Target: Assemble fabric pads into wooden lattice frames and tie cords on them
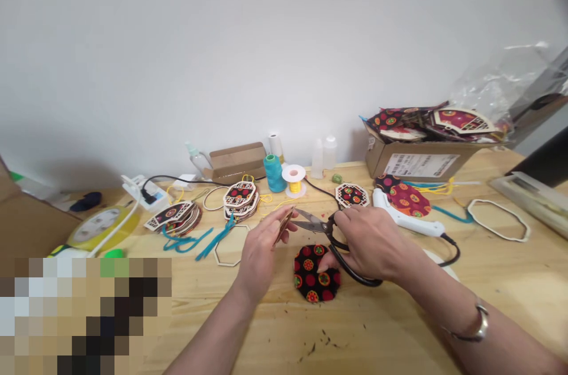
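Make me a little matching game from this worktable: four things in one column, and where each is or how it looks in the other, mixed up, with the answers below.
Things
1. scissors
2. glue gun
3. thread cone
4. box

Where or how
A. teal and standing upright
B. heaped with patterned pieces
C. held in the right hand
D. white, lying on the table

Pairs: 1-C, 2-D, 3-A, 4-B
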A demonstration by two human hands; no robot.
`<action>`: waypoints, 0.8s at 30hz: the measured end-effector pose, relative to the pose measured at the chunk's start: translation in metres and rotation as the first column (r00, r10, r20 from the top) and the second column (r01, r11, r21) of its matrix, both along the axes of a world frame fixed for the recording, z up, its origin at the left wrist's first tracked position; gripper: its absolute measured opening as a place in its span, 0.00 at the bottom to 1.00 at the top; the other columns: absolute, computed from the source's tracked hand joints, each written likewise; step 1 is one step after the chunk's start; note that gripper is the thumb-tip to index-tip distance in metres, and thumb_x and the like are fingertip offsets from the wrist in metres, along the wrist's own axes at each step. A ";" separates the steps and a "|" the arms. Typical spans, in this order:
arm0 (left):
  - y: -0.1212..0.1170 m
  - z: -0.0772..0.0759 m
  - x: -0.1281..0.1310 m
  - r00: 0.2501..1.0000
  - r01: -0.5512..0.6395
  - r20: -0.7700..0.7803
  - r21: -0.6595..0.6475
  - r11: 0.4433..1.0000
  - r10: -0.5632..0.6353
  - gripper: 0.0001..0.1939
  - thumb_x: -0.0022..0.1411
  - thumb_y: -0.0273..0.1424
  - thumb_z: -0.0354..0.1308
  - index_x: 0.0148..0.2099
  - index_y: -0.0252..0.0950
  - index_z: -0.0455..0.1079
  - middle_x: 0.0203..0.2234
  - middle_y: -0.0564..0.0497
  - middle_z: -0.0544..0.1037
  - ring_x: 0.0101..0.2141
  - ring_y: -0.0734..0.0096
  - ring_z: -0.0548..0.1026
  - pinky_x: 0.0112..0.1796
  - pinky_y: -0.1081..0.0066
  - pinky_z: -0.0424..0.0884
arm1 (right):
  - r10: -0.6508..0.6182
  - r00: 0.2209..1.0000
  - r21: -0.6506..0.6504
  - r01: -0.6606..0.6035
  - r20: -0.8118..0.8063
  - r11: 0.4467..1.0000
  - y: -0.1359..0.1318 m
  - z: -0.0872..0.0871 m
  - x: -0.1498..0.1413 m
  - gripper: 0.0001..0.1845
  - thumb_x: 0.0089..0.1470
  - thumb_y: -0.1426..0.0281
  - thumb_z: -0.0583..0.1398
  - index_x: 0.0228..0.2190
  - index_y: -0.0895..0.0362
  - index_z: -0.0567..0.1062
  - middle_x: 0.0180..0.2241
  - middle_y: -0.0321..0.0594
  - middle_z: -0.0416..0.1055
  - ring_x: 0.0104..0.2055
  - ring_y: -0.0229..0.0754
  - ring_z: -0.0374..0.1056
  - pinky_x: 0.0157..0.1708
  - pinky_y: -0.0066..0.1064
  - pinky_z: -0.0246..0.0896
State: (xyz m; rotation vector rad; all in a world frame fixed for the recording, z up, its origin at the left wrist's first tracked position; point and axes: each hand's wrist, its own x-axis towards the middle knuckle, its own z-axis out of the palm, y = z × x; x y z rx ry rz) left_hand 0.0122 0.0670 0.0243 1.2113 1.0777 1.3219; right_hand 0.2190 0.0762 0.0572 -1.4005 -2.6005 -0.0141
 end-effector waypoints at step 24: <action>-0.004 0.025 0.006 0.747 0.442 0.626 -0.213 0.872 -0.226 0.23 0.61 0.41 0.41 0.42 0.31 0.72 0.36 0.36 0.79 0.33 0.47 0.78 0.25 0.63 0.69 | -0.315 0.603 -0.534 -0.222 -0.733 0.816 0.006 -0.003 0.005 0.33 0.58 0.46 0.41 0.24 0.59 0.68 0.16 0.36 0.64 0.18 0.34 0.60 0.21 0.27 0.55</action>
